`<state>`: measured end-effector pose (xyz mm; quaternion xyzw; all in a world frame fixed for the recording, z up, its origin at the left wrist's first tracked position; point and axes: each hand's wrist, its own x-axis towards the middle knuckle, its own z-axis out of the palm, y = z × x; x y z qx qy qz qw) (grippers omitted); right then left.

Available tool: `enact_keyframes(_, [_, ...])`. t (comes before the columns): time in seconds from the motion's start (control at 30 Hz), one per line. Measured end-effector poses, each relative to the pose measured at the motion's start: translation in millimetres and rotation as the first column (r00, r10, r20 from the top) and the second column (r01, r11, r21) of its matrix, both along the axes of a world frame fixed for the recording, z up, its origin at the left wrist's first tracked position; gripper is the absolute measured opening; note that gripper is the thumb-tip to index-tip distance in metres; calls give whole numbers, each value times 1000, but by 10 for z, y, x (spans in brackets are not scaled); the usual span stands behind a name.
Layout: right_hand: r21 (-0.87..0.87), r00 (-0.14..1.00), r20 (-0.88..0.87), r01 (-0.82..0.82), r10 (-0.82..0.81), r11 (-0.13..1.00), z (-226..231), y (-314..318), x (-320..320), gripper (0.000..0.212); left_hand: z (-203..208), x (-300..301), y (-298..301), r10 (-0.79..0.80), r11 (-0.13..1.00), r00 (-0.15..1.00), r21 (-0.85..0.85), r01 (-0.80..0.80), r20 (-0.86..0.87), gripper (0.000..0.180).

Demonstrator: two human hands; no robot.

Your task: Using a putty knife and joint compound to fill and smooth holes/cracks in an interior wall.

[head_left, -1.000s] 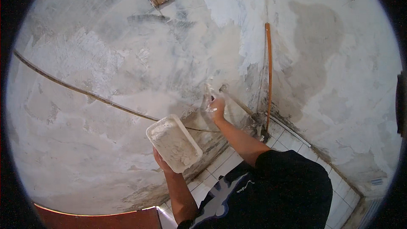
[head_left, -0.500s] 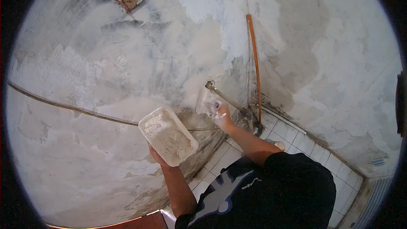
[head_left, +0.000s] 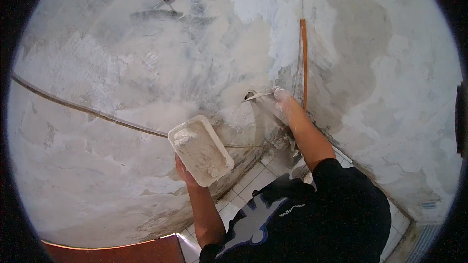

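My left hand (head_left: 185, 171) grips a pale rectangular plastic tub (head_left: 228, 152) from below and its left side. Off-white filler paste (head_left: 200, 148) lies in the tub, heaped toward its far end and smeared on the walls. Up and to the right, my right hand (head_left: 282, 95) is closed on a putty knife (head_left: 261, 96), seen almost edge-on. White paste coats those fingers. The blade reaches left to the patchy plastered wall (head_left: 195, 63), beside a small dark hole (head_left: 250, 94). Whether its edge touches the wall I cannot tell.
An orange-brown strip (head_left: 304, 63) stands in the room corner. A pipe (head_left: 273, 117) slants down from the hole. Along the left wall runs a thin cable-like line (head_left: 92, 111). White tiles (head_left: 253, 180) cover the floor; a reddish-brown surface (head_left: 122, 252) is at lower left.
My right hand has moved right and up with the putty knife, whose blade has turned from flat-facing to nearly edge-on. The tub has shifted slightly right and up in the picture; the view has shifted too.
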<state>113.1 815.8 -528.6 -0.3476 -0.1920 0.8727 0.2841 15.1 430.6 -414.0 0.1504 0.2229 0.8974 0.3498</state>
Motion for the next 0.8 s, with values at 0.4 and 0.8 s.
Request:
enact_keyframes(0.4, [576, 988, 141, -24, -70, 817, 499, -250, 307, 24, -276, -613, 72, -27, 998, 997, -65, 22, -70, 50])
enact_keyframes(0.8, [786, 863, 166, -408, 477, 465, 1253, -155, 777, 45, -648, -188, 1435, -188, 980, 961, -20, 196, 203, 55])
